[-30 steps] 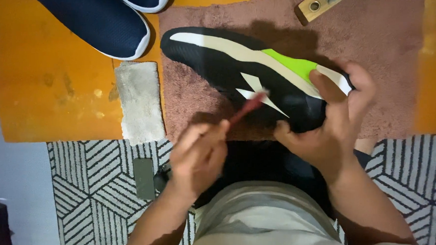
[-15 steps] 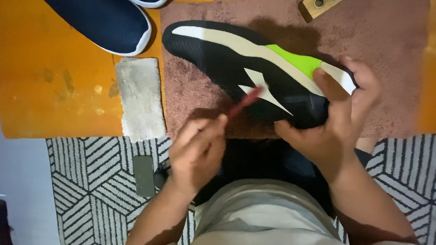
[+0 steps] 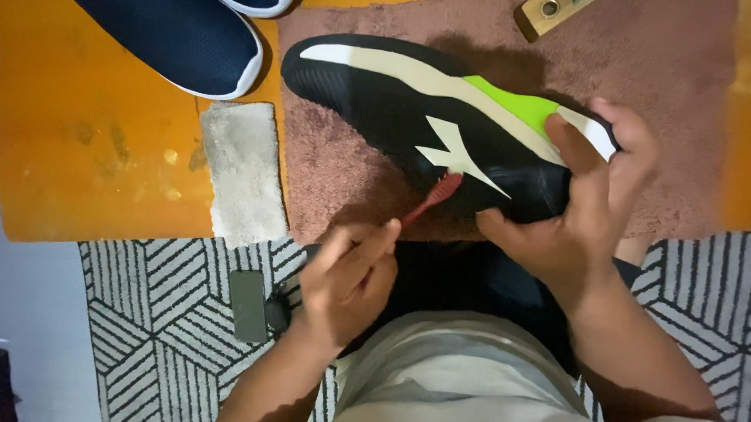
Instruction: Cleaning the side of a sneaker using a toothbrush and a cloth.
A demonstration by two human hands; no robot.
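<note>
So the sneaker [image 3: 412,125] lies on its side on the fuzzy mat [image 3: 679,105] at dead center, heel end in the right hand [image 3: 580,201] over at 3 o'clock, and the left hand [image 3: 348,281] down at 6 o'clock pokes a small brush [image 3: 430,200] up against the sneaker's side. A second pair of shoes [image 3: 174,29] sits up at 11 o'clock on the floor sheet [image 3: 78,159], with a folded rag [image 3: 242,169] just below them at 9 o'clock, right beside the mat's edge. A wooden block [image 3: 553,11] is on the mat at 1 o'clock, and a flat phone-like slab [image 3: 247,305] lies on the patterned rug [image 3: 138,336] at 8 o'clock, just left of the left hand.
</note>
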